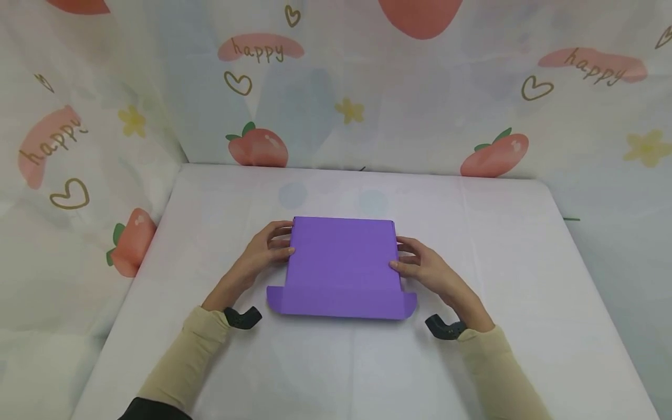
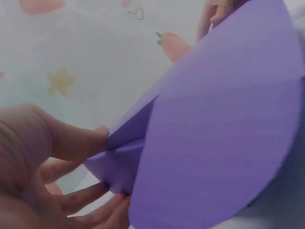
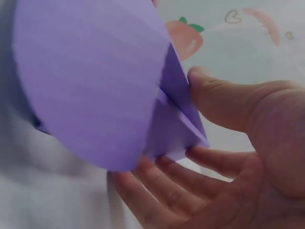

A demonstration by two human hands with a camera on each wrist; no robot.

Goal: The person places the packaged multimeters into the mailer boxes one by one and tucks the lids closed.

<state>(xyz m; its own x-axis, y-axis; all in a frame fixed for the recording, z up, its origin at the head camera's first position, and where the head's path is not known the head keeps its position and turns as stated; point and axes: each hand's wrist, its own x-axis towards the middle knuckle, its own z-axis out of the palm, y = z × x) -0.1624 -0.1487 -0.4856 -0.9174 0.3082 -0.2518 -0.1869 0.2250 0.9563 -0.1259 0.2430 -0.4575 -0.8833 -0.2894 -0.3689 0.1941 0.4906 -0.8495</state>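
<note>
A flat purple cardboard box [image 1: 343, 254] sits in the middle of the head view, its front flap with rounded side tabs sticking out toward the person. My left hand [image 1: 265, 245] grips its left edge, thumb on the top and fingers along the side. On the opposite edge, my right hand [image 1: 422, 265] holds it the same way. In the left wrist view, a rounded tab [image 2: 214, 157] covers much of the box's side. The right wrist view shows the other tab [image 3: 90, 86], with fingertips [image 3: 167, 162] against the side wall. The inside of the box is hidden.
A white cloth-covered table [image 1: 352, 373] lies under the box. Behind it and to the left hangs a printed curtain [image 1: 315, 87] with fruit, hearts and lettering. Each wrist carries a black strap mount [image 1: 244, 318].
</note>
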